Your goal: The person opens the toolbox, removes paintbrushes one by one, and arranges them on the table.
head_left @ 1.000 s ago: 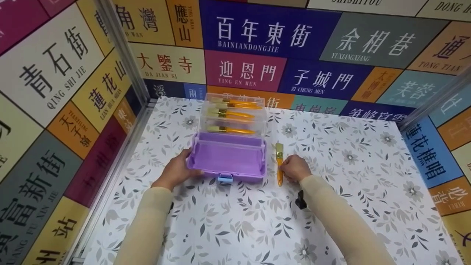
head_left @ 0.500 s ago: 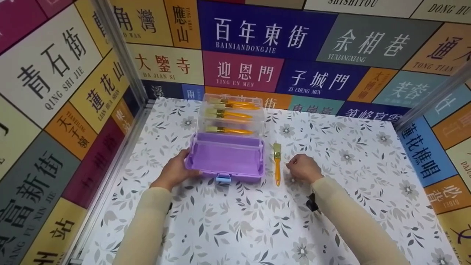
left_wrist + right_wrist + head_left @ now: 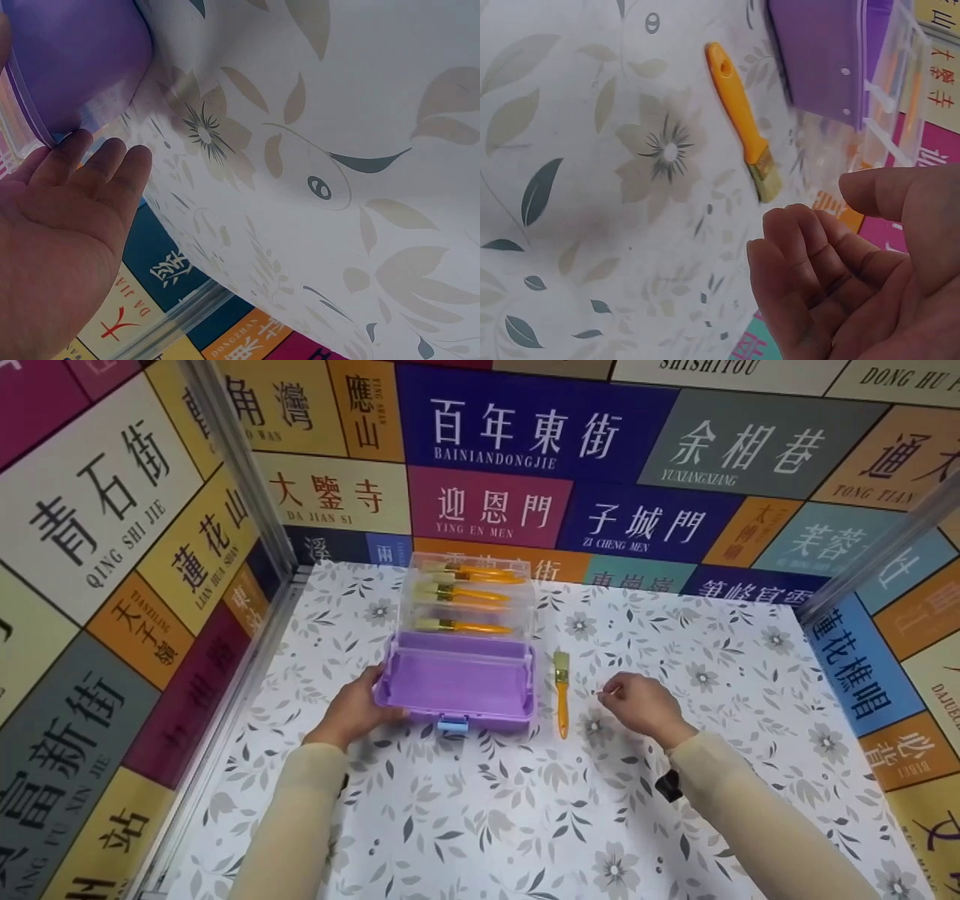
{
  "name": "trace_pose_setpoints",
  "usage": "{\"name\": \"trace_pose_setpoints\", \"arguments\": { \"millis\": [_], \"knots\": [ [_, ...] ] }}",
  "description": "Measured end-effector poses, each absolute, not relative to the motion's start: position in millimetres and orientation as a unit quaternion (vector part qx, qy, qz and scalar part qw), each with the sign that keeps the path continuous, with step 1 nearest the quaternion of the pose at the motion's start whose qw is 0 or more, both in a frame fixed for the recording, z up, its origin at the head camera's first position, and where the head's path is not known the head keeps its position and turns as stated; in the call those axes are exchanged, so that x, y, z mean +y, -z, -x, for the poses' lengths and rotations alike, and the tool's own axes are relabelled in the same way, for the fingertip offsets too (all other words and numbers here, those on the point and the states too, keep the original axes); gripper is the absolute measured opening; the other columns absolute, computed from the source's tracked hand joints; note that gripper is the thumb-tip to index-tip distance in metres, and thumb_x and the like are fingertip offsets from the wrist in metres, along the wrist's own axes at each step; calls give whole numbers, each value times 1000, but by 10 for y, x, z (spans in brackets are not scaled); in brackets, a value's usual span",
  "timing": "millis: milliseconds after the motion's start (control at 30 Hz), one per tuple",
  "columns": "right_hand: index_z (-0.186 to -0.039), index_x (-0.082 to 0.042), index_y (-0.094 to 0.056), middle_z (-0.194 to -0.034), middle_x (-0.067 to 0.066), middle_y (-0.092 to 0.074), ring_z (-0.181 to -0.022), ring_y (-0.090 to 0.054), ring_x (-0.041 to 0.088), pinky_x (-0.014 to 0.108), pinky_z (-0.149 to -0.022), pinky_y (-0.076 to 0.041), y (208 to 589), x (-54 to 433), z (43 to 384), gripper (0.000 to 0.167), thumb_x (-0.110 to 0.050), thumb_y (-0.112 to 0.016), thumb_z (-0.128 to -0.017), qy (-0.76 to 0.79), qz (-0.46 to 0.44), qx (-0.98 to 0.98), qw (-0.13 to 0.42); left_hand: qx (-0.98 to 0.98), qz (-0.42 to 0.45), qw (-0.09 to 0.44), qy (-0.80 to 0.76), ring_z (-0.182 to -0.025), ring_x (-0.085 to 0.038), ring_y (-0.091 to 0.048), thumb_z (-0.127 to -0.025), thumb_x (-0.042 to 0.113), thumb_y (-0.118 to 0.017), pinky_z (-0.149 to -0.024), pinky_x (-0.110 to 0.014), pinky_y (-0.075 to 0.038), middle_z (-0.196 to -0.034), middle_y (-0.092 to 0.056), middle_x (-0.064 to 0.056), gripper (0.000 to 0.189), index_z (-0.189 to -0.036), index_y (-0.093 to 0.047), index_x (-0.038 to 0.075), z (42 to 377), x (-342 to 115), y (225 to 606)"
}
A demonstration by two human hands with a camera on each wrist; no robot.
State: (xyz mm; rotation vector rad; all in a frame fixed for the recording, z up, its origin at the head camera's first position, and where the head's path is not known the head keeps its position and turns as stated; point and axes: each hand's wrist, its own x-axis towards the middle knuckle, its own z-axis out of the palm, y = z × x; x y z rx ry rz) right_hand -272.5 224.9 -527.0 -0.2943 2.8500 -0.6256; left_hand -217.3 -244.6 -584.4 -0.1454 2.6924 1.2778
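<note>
A purple storage box with a blue latch stands with its clear trays unfolded behind it. Several flat paintbrushes with orange handles lie in those trays. My left hand grips the box's left front corner, thumb along the front and fingers at the side. On the table, right of the box, lies one paintbrush, bristles pointing away from me. To the right of that brush, my right hand hovers apart from it, fingers loosely curled with nothing held, as the right wrist view shows.
A white table with a grey leaf-and-flower print lies under everything. Printed panels with large characters wall in its back and both sides. A metal frame post runs up the back left corner.
My right hand has let go of the loose paintbrush and moved off to the right. The brush stays on the table, and my left hand keeps its place on the box.
</note>
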Motion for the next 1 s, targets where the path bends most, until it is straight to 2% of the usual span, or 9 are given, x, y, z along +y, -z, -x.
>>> {"name": "trace_pose_setpoints", "arguments": {
  "millis": [200,467,867,1000],
  "knots": [
    [-107,-7,-71,-90,6,-71,-72,-62,20,40,-63,-52,5129,2246,2637,25,-28,-65,-96,225,118,963,93,897,46,76,-432,-133,-35,-45,-72,35,-90,-111,-53,-34,-146,-50,-15,99,-152,-38,12,2163,-2459,5852],
    [-108,-8,-70,-88,4,-69,-65,-58,17,36,-57,-49,5011,2185,2533,24,-28,-66,-96,220,137,962,82,893,44,75,-442,-131,-35,-48,-71,34,-91,-110,-52,-36,-144,-52,-15,99,-152,-38,12,2153,-2453,5844],
    [-106,-11,-71,-86,-2,-70,-69,-62,16,41,-62,-51,4871,1952,2509,21,-27,-67,-93,200,183,962,41,899,40,66,-431,-130,-34,-49,-69,45,-90,-109,-51,-37,-142,-54,-15,102,-151,-40,13,2150,-2465,5872],
    [-107,-11,-71,-87,-2,-70,-69,-62,16,41,-63,-52,4845,1838,2542,21,-27,-67,-94,204,199,958,42,897,42,68,-435,-131,-35,-48,-69,42,-90,-110,-53,-36,-144,-53,-15,102,-152,-39,12,2148,-2444,5844]
  ]
}}
